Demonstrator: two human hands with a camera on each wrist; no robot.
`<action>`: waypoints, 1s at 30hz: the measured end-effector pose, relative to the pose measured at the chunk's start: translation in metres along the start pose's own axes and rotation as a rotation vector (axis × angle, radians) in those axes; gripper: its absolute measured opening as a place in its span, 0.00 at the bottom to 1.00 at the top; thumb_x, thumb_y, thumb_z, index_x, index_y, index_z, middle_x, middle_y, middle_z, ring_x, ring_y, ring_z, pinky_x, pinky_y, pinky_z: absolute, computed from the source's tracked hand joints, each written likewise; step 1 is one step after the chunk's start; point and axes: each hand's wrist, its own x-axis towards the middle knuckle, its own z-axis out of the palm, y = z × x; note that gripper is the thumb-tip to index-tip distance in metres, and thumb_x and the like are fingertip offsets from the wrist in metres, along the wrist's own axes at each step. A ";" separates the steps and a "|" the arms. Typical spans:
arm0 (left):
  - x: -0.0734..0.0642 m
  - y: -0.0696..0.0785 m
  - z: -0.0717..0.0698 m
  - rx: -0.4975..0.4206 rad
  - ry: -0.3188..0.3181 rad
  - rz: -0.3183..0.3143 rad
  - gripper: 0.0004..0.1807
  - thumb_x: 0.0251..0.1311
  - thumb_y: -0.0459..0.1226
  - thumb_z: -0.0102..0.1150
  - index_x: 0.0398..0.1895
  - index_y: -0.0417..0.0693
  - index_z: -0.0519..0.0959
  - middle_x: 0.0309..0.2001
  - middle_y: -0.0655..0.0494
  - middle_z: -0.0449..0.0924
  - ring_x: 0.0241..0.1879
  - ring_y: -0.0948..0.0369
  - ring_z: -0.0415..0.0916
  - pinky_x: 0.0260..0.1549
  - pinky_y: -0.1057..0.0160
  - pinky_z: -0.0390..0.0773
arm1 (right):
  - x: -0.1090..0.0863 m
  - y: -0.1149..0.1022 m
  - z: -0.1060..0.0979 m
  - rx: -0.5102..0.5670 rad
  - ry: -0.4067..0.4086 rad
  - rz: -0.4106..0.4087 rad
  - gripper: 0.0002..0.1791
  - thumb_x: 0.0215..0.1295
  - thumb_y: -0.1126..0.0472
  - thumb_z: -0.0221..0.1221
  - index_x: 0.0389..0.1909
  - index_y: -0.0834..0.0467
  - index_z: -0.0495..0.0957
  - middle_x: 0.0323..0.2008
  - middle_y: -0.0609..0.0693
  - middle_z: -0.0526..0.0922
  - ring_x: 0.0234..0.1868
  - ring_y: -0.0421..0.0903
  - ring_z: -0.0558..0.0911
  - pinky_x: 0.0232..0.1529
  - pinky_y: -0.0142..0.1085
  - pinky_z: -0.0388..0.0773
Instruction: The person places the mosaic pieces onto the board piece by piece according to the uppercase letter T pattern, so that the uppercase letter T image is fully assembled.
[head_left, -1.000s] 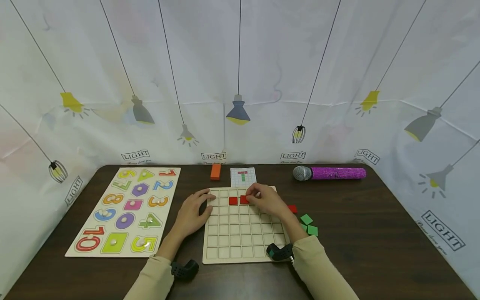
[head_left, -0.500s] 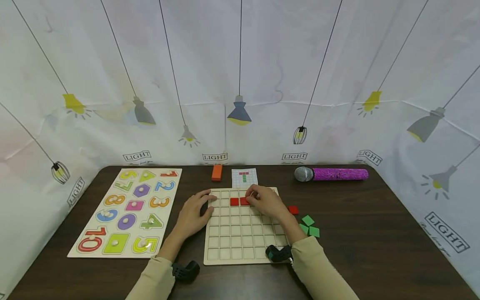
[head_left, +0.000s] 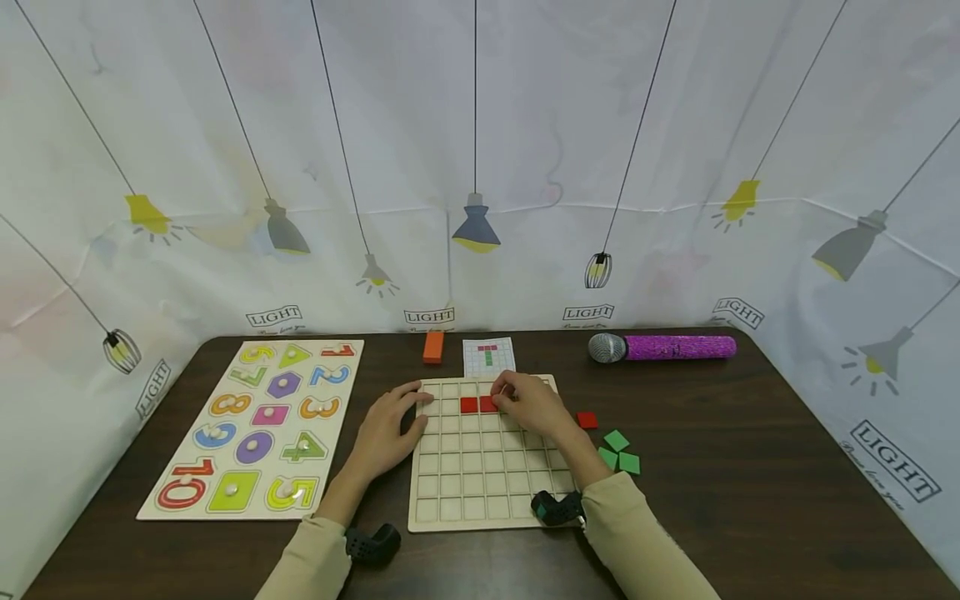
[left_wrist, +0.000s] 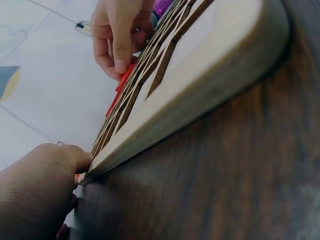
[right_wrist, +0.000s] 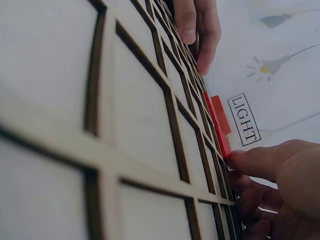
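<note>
A wooden grid board [head_left: 450, 486] lies flat in the middle of the table. One red square tile [head_left: 468, 405] sits in a cell of its second row from the top. My right hand [head_left: 534, 406] pinches another red tile [head_left: 487, 404] right beside it, with thumb and fingertips on the tile in the right wrist view. My left hand [head_left: 384, 429] rests on the board's upper left edge, its fingers loosely spread. In the left wrist view its thumb [left_wrist: 79, 159] lies along the board's edge, while most of its other fingers are hidden.
Behind the board lie a pattern card [head_left: 472, 368] with a red and green T and an orange block [head_left: 432, 347]. A loose red tile [head_left: 587, 420] and green tiles [head_left: 617, 441] lie at right. A purple microphone [head_left: 678, 347] and a number puzzle [head_left: 251, 479] flank them.
The red tile under my right hand has shifted slightly left, narrowing the gap to its neighbour. Since half a second ago both hands have kept their places.
</note>
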 end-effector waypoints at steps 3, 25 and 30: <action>0.000 0.000 -0.001 0.003 0.003 -0.001 0.15 0.63 0.40 0.56 0.53 0.55 0.79 0.64 0.50 0.70 0.64 0.49 0.67 0.64 0.39 0.61 | 0.001 -0.001 0.000 -0.004 -0.001 -0.004 0.04 0.64 0.58 0.60 0.37 0.52 0.79 0.30 0.45 0.80 0.31 0.41 0.75 0.34 0.35 0.72; -0.002 0.000 0.006 -0.008 0.030 0.040 0.14 0.62 0.39 0.57 0.51 0.54 0.80 0.63 0.48 0.72 0.61 0.48 0.70 0.60 0.39 0.65 | -0.019 0.036 -0.035 0.116 -0.011 -0.057 0.10 0.69 0.58 0.54 0.44 0.59 0.78 0.37 0.52 0.82 0.33 0.43 0.78 0.33 0.34 0.75; -0.001 -0.002 0.002 -0.003 0.043 0.035 0.14 0.62 0.39 0.57 0.51 0.54 0.80 0.63 0.49 0.72 0.61 0.49 0.71 0.60 0.39 0.65 | -0.022 0.050 -0.047 0.084 0.000 -0.034 0.10 0.69 0.58 0.54 0.45 0.58 0.78 0.38 0.51 0.82 0.34 0.43 0.77 0.33 0.35 0.74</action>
